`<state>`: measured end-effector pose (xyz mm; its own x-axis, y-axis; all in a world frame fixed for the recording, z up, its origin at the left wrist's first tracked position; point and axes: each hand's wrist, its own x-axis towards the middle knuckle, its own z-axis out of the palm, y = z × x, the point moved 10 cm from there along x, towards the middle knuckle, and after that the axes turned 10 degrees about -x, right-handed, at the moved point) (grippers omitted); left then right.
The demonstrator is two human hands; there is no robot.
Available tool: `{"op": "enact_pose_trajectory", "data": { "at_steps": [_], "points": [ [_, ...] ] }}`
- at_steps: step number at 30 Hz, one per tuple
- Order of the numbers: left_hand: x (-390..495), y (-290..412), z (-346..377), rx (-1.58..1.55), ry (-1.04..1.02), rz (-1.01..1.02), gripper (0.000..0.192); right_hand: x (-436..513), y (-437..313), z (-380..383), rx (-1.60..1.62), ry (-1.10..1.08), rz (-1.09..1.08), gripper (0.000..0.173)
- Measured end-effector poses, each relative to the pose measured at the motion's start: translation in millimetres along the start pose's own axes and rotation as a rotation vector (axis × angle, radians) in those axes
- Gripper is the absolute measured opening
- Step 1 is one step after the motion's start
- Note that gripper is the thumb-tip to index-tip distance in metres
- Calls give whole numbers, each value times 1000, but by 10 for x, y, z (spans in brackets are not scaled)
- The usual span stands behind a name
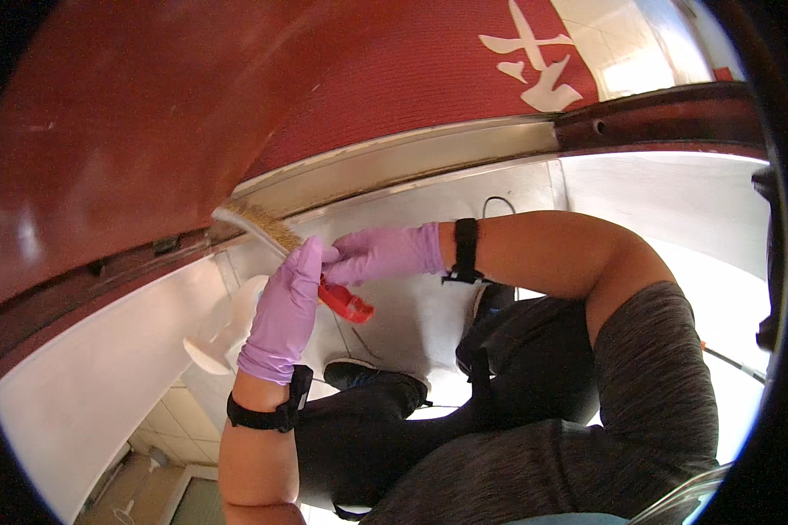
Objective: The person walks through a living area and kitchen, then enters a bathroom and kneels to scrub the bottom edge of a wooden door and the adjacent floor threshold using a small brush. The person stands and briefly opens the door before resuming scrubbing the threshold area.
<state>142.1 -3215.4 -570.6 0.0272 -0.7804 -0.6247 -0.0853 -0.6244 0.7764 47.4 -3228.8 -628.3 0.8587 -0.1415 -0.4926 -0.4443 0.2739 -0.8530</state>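
Both my hands wear thin purple gloves. My left hand (285,305) is closed around a long brush (259,230) with tan bristles and a red handle end, which sticks out below the fingers. The brush's bristled head reaches up and left to the lower edge of a dark red door panel (125,118), beside a metal door sill (394,164). My right hand (384,254) meets the left one at the brush; its fingertips are bent near the handle, and whether they grip it is hard to tell.
Beyond the sill lies a red ribbed mat (400,85) with white characters. White door-frame walls stand on both sides. A white plastic object (240,315) is on the floor behind my left hand. My shoes (374,380) rest on pale tiles.
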Motion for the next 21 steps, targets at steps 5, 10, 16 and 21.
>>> {"op": "enact_pose_trajectory", "data": {
  "at_steps": [5,10,16,21],
  "points": [
    [134,251,379,289,-123,255,55,-172,-3,2,-136,210,148,45],
    [82,237,644,241,-263,106,56,-483,113,-542,-374,709,28,32],
    [-112,281,627,312,-407,34,51,-857,776,-1475,-594,509,274,39],
    [-135,189,634,303,-404,-4,47,-570,940,-1522,-925,359,284,51]
  ]
}}
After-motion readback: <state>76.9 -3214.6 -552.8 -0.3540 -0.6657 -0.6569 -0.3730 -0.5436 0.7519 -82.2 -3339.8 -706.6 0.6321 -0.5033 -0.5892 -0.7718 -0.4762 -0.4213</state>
